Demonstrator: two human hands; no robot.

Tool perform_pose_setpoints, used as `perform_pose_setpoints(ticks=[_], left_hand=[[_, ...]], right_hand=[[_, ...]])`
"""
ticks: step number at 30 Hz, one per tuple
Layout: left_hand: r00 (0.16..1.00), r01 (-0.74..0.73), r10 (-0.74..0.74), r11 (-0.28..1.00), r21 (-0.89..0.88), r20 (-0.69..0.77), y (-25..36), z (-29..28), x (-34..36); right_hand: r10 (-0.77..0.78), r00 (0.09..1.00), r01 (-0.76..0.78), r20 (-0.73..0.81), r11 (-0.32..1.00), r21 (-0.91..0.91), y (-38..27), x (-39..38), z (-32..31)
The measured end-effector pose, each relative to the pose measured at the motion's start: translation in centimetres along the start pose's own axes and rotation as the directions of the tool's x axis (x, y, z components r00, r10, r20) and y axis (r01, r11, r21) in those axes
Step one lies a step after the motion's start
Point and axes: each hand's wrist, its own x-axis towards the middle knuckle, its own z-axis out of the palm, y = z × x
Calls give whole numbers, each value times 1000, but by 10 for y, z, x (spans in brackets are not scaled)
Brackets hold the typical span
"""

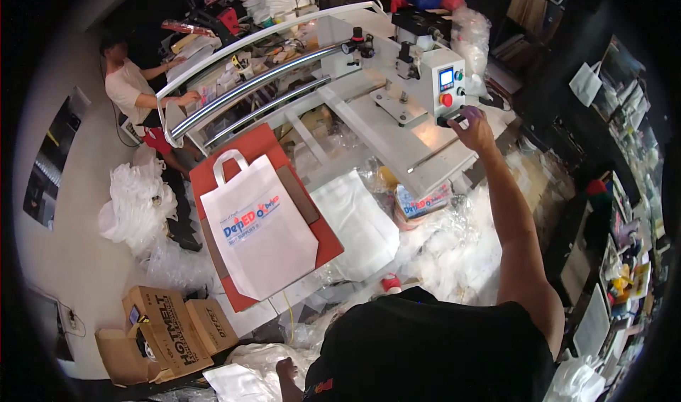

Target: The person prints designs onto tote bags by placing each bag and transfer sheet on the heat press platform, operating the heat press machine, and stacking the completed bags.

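Observation:
My right hand (474,127) reaches far forward and grips a black handle (452,119) just under the white control box (447,83) of a heat press machine (397,129). A white tote bag (259,224) with a printed front lies flat on the red pad (213,171) of the lower tray, to the left of my arm. Only a small part of my left hand (286,369) shows, low by my black shirt near the bottom edge. Whether it holds anything is unclear.
Another white bag (362,224) lies right of the red pad. Clear plastic wrappers (443,256) pile up below the press. Cardboard boxes (170,331) stand at the lower left, a heap of white bags (135,200) above them. Another person (128,83) works at the rails' far left end.

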Motion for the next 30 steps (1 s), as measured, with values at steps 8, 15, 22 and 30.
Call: perform_pose_setpoints(ticks=[8, 15, 22, 30], left_hand=[[998, 49, -52, 990, -129, -22, 77, 81, -73], [998, 6, -16, 983, -185, -53, 70, 126, -100], [956, 224, -285, 855, -468, -64, 92, 171, -107], [939, 290, -340, 868, -402, -58, 102, 178, -120]], right_hand=[[56, 934, -136, 352, 969, 205, 42, 1, 35], [135, 980, -159, 146, 973, 170, 28, -6, 41], [181, 983, -182, 20, 965, 189, 32, -13, 54], [207, 978, -208, 27, 957, 203, 32, -18, 60]])
